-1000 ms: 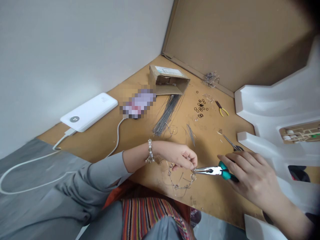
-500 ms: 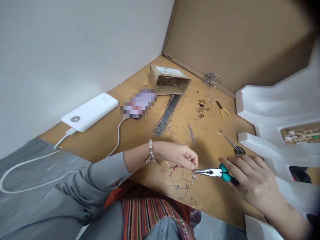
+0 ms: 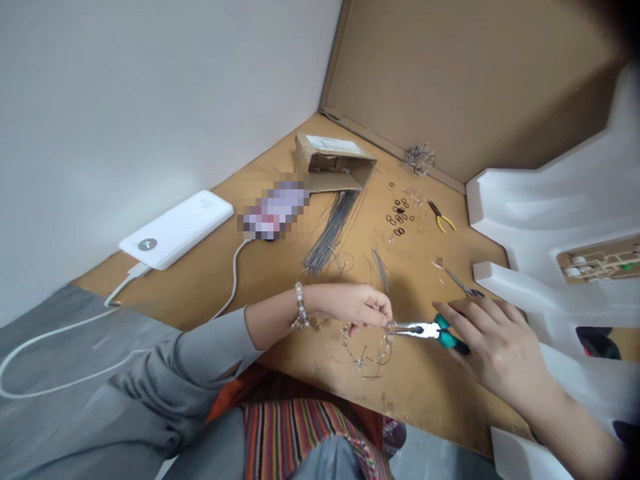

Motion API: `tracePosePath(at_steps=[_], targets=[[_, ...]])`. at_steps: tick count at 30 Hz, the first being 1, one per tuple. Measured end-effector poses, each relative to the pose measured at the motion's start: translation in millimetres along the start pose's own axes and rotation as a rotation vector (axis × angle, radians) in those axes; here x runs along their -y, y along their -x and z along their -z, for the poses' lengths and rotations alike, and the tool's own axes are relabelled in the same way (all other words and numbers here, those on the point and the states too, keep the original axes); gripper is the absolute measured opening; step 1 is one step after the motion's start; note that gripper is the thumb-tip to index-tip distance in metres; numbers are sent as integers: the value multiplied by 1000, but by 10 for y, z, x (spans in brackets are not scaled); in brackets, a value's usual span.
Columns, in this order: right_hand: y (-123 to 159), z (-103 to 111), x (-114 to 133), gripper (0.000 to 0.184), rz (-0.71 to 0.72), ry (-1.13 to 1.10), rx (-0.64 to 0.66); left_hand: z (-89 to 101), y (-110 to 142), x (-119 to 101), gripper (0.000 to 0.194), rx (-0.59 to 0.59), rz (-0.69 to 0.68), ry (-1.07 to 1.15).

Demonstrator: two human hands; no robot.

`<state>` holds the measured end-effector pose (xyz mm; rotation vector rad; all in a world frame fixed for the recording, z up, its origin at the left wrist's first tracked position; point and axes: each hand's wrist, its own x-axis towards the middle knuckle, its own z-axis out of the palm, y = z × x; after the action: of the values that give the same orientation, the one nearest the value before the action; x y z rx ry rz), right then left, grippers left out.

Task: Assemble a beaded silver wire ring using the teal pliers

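White plastic is catching the light at the left of the frame, where a power bank (image 3: 176, 230) is lying on the bench (image 3: 285, 273). A white cable (image 3: 235, 270) is running into the lower end of a phone (image 3: 280, 207), whose screen is blurred out. Striped cloth (image 3: 300, 433) is showing at the bottom centre, below the bench edge.

Right of the phone, a box (image 3: 335, 175) is lying with its open side facing the viewer, and a sheaf of grey wires (image 3: 330, 233) is spreading below its opening. Under the wires, the left hand (image 3: 364, 305) is reaching in, a bracelet (image 3: 300, 305) circling its wrist. Its grip is pinching the upper part of a chain (image 3: 359, 363) of wire and clear beads, which is forming a loop in the lower centre of the frame. Whether the loop is touching the bench is hard to tell.

Dark rings (image 3: 401, 217) are lying scattered right of the wires, with a wire tangle (image 3: 419, 160) above them by the cardboard wall. The pliers (image 3: 423, 331) are pointing left, their tips meeting the chain beside the left fingertips. Yellow-handled cutters (image 3: 441, 217) and scissors (image 3: 463, 283) are lying farther up. At the right, the right hand (image 3: 500, 337) is closing its grip around the pliers' green-and-black handles.
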<state>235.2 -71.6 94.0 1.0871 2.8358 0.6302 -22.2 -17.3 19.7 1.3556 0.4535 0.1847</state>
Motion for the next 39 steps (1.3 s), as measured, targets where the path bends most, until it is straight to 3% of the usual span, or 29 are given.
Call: tracePosePath(at_steps=[6, 10, 19, 23, 25, 30, 33, 39], targets=[[237, -423, -144, 30, -368, 101, 161, -1, -87, 87, 14, -312, -31, 156], [408, -735, -117, 29, -441, 69, 277, -5, -146, 141, 18, -440, -91, 303], [368, -1045, 95, 36, -500, -59, 112, -20, -165, 127, 23, -468, -154, 551], [314, -981, 107, 42, -517, -119, 82, -30, -189, 117, 20, -497, -116, 625], [197, -845, 126, 45, -546, -286, 81, -35, -197, 120, 19, -512, -115, 623], [-253, -554, 306, 55, -597, -1028, 20, -31, -206, 155, 23, -527, -131, 582], [-438, -615, 460, 63, -716, -1244, -41, -30, -218, 180, 28, -520, -132, 508], [-484, -907, 566, 36, -875, -1801, -202, -59, -248, 196, 31, -506, -80, 234]])
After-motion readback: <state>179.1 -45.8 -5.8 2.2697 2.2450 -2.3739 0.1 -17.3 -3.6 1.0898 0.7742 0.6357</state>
